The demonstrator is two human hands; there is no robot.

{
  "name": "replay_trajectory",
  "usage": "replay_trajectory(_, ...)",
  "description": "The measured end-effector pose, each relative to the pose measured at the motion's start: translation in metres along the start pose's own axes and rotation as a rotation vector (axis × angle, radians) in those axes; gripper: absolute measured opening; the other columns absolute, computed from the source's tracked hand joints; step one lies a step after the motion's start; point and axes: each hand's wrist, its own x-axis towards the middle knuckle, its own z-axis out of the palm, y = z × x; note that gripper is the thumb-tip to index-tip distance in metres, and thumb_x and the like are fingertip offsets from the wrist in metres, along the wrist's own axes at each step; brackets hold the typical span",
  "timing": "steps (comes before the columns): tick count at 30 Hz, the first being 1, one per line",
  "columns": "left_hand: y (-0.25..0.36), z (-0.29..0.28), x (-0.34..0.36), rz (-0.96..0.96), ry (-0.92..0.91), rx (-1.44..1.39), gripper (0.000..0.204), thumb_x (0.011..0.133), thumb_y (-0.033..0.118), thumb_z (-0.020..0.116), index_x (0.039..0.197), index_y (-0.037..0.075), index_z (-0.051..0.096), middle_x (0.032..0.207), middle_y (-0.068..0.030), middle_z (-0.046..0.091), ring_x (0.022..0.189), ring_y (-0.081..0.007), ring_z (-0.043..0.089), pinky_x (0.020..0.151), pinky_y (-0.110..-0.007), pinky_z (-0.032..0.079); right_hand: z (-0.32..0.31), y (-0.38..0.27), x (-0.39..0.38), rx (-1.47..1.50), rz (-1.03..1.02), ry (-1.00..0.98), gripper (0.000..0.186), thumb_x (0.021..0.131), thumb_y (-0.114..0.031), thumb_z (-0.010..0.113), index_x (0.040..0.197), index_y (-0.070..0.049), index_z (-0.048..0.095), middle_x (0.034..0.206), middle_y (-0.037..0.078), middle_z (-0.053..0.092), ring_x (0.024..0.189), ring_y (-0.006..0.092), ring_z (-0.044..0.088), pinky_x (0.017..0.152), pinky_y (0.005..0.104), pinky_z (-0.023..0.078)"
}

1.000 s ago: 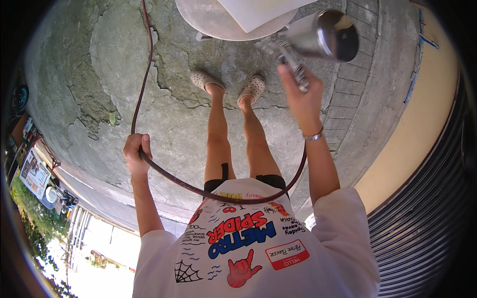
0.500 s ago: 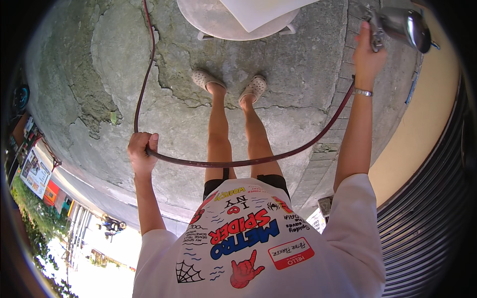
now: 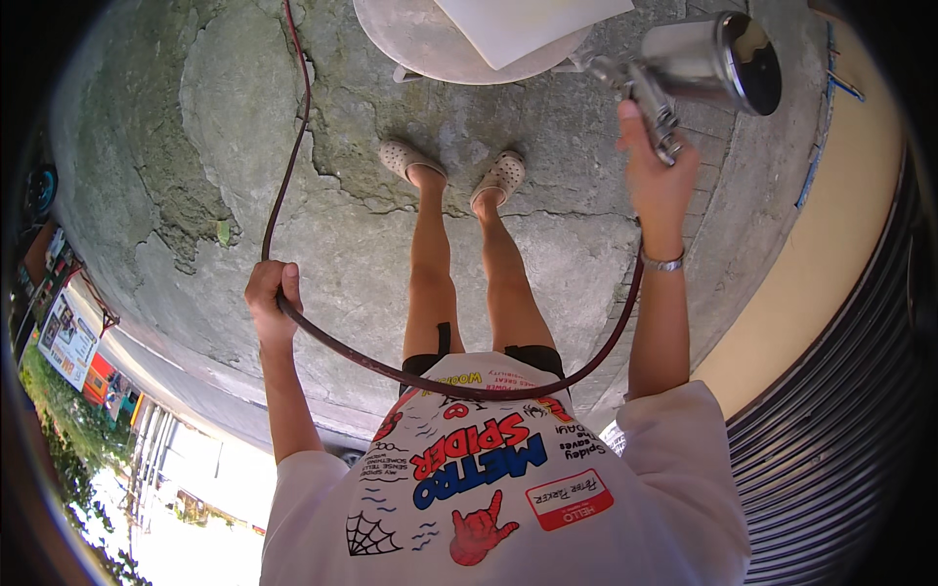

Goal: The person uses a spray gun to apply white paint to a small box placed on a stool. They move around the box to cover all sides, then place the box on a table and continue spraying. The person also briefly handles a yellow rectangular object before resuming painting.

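A metal spray gun (image 3: 650,96) with a silvery cup (image 3: 699,63) is gripped in my right hand (image 3: 662,181), out to the right of the round stool. Its nozzle end points left, toward the white board (image 3: 528,24) lying on the stool top (image 3: 410,39). From beneath my right hand a dark red hose (image 3: 469,393) sags in a loop across my shirt. My left hand (image 3: 274,293) is closed around that hose, which runs on from there up along the ground. The inner side of the right fingers is partly hidden by the gun's handle.
Cracked grey concrete (image 3: 254,117) spreads around my feet in beige clogs (image 3: 500,176). At the right stand a cream wall base (image 3: 811,264) and a dark ribbed shutter (image 3: 831,439). A sign (image 3: 70,332) and plants (image 3: 59,410) show at the far left.
My right hand has swung left with the spray gun, nearer the stool and board. The hose loop now hangs lower over my shirt. My left hand has barely moved.
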Motion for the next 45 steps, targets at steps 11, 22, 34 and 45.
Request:
replay_trajectory(11,-0.01,-0.005,0.0,-0.03,-0.004,0.0,0.027,0.097,0.009,0.064,0.073,0.001,0.056,0.067,-0.0128,0.055,0.062,-0.0311,0.053,0.059,-0.041,0.043,0.02,-0.035,-0.059,0.112,-0.028,-0.439,0.036,0.092,-0.034,0.078,0.098,0.001,0.077,0.069,0.006,0.07,0.062,0.0093,0.06,0.057,0.0295,0.047)
replay_trajectory(22,-0.011,-0.005,-0.002,-0.019,-0.003,0.002,0.029,0.096,0.014,0.069,0.072,0.002,0.055,0.066,-0.0112,0.054,0.062,-0.0311,0.053,0.059,-0.041,0.043,-0.004,-0.004,0.069,-0.137,-0.168,0.164,0.044,0.089,-0.048,0.077,0.089,-0.004,0.078,0.064,0.001,0.065,0.052,0.0071,0.054,0.049,0.0256,0.039)
replay_trajectory(34,-0.014,-0.007,0.0,0.051,-0.044,0.072,0.033,0.096,0.015,0.069,0.071,0.003,0.053,0.063,-0.0109,0.051,0.062,-0.0321,0.05,0.058,-0.042,0.041,-0.034,0.001,0.092,0.076,-0.064,0.446,0.049,0.088,-0.048,0.077,0.087,0.001,0.077,0.07,0.007,0.071,0.06,0.0134,0.064,0.058,0.0305,0.049)
replay_trajectory(45,-0.013,-0.006,0.005,0.015,-0.031,0.014,0.03,0.098,0.01,0.065,0.072,0.001,0.053,0.065,-0.0127,0.053,0.062,-0.0326,0.052,0.058,-0.042,0.042,0.034,-0.004,-0.026,0.041,-0.058,-0.017,0.044,0.089,-0.043,0.079,0.086,0.001,0.075,0.065,0.003,0.066,0.056,0.009,0.055,0.054,0.0276,0.044)
